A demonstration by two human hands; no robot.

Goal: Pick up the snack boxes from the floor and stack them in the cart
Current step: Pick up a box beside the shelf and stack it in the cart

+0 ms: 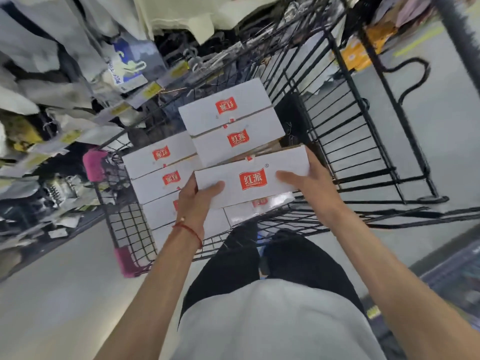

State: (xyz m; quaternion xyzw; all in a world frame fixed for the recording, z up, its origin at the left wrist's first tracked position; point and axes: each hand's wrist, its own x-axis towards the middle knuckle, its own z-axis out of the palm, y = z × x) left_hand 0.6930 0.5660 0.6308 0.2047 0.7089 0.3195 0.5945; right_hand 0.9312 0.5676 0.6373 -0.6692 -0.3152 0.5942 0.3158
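I hold a white snack box with a red logo over the near end of the black wire cart. My left hand grips its left end, thumb on top. My right hand grips its right end, fingers laid across the top. Inside the cart lie several more white boxes with the same logo: a stack at the left, a higher stack in the middle, and one box right under the held box.
The cart has pink corner bumpers on its left side. Store shelves with packaged goods run along the left. Grey floor lies left of my legs. A blue crate edge shows at the lower right.
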